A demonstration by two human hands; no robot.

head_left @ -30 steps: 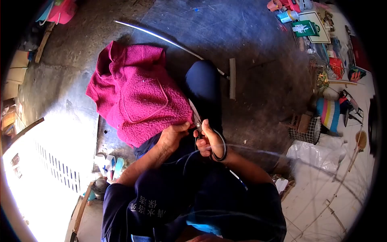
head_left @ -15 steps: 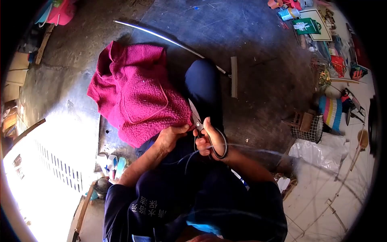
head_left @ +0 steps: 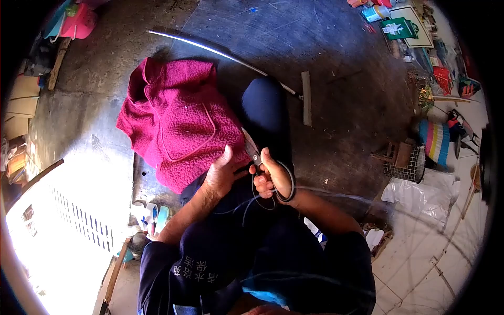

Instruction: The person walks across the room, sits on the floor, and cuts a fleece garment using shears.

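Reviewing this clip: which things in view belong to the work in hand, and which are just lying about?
In use:
- scissors, in the right hand
- pink fleecy garment, left hand at its edge

Lying about:
- T-headed pole
- pink bucket
- plastic sheet

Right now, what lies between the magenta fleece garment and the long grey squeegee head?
In the head view, right of the garment: the person's knee in navy cloth, with dark floor beside it.

Garment (head_left: 178, 115) left of person's knee (head_left: 265, 97); scissors (head_left: 256, 158) in right hand (head_left: 277, 181), at garment's right edge. Squeegee (head_left: 307, 100) on floor (head_left: 346, 142) beyond. Basket (head_left: 415, 165) far right, sheet (head_left: 417, 199) just nearer. Bucket (head_left: 81, 22) far left.
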